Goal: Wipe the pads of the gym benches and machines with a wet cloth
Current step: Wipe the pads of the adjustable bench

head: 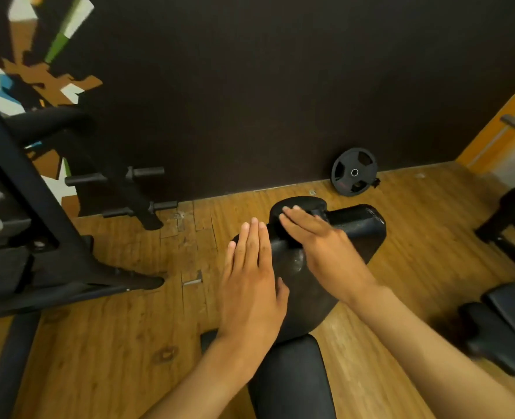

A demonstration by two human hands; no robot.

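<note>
A black padded bench (292, 385) runs away from me at the bottom middle. Its worn backrest pad (303, 285) lies ahead of the seat, with black roller pads (359, 225) at the far end. My left hand (251, 276) lies flat with straight fingers on the left side of the backrest pad. My right hand (319, 240) reaches across with straight fingers over the top of the pad, toward a roller. No cloth shows in either hand.
A black weight rack with plate pegs (69, 225) stands at the left. A weight plate (354, 172) leans on the dark wall at the back. Another bench's pads (501, 328) lie at the right on the wooden floor (114, 343).
</note>
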